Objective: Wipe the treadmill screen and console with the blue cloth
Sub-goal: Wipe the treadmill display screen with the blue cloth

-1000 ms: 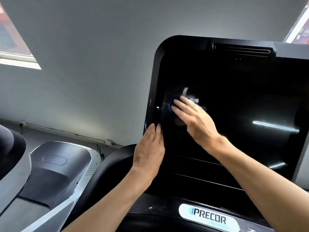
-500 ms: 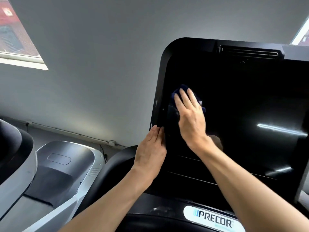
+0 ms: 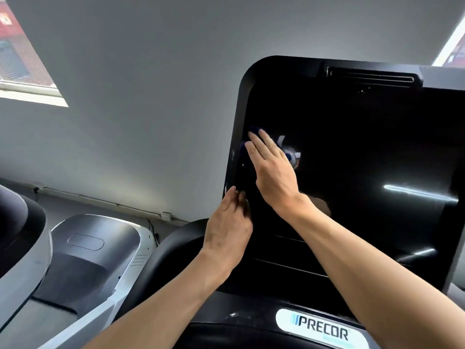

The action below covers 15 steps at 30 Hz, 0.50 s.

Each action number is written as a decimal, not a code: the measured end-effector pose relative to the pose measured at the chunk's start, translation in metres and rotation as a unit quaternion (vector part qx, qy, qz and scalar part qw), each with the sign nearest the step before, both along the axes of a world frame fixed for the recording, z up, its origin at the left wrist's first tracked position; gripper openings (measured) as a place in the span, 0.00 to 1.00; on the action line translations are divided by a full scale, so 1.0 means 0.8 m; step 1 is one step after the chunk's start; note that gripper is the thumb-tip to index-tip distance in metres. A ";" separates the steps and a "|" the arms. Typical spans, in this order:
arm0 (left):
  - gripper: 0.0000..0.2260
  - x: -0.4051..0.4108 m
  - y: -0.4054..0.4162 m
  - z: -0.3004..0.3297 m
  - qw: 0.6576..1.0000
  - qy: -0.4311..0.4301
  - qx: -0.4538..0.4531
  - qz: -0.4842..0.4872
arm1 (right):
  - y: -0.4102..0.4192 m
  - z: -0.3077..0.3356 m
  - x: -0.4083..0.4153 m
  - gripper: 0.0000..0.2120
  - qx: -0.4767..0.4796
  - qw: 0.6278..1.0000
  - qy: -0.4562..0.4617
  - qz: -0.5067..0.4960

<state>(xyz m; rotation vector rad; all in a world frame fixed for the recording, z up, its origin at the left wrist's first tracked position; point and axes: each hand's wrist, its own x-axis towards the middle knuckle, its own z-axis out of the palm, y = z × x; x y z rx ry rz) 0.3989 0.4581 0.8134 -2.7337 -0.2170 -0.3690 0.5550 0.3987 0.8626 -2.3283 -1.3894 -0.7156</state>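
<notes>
The treadmill's big black glossy screen (image 3: 357,152) fills the right half of the view, with the console (image 3: 251,321) and its PRECOR badge (image 3: 323,328) below. My right hand (image 3: 273,170) lies flat on the screen's left part, pressing the blue cloth (image 3: 251,132) against the glass; only a dark blue edge of cloth shows past my fingertips. My left hand (image 3: 226,230) grips the screen's left edge lower down, fingers wrapped onto the frame. A reflection of hand and cloth shows in the glass.
A second machine's grey and white housing (image 3: 98,250) stands at the lower left, by a plain grey wall. A window (image 3: 22,64) sits at the upper left. A vent slot (image 3: 372,78) runs along the screen's top.
My right hand with the cloth has slid left toward the screen's left edge and its fingers have swung to point up and left. My left hand has kept its hold on the frame.
</notes>
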 end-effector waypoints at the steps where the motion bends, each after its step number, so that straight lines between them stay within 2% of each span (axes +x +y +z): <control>1: 0.26 0.002 0.000 0.002 1.000 -0.001 -0.006 0.006 | 0.002 0.003 0.000 0.27 -0.002 1.000 -0.004 -0.010; 5: 0.20 0.012 0.000 0.006 0.998 -0.046 -0.046 0.005 | -0.029 -0.009 -0.005 0.30 0.039 0.995 -0.001 -0.094; 8: 0.26 0.022 0.000 0.007 0.994 -0.075 -0.079 -0.008 | -0.045 -0.020 -0.010 0.30 -0.003 0.998 0.011 -0.055; 11: 0.33 0.032 0.000 0.008 0.986 -0.102 -0.134 -0.010 | -0.027 0.018 0.026 0.29 -0.072 0.996 -0.041 0.025; 13: 0.34 0.040 -0.001 0.009 0.982 -0.110 -0.152 -0.008 | -0.009 0.051 0.046 0.31 -0.077 0.996 -0.041 0.011; 15: 0.34 0.047 -0.002 0.012 0.979 -0.119 -0.169 -0.005 | -0.008 0.064 0.049 0.32 -0.022 0.998 -0.013 -0.050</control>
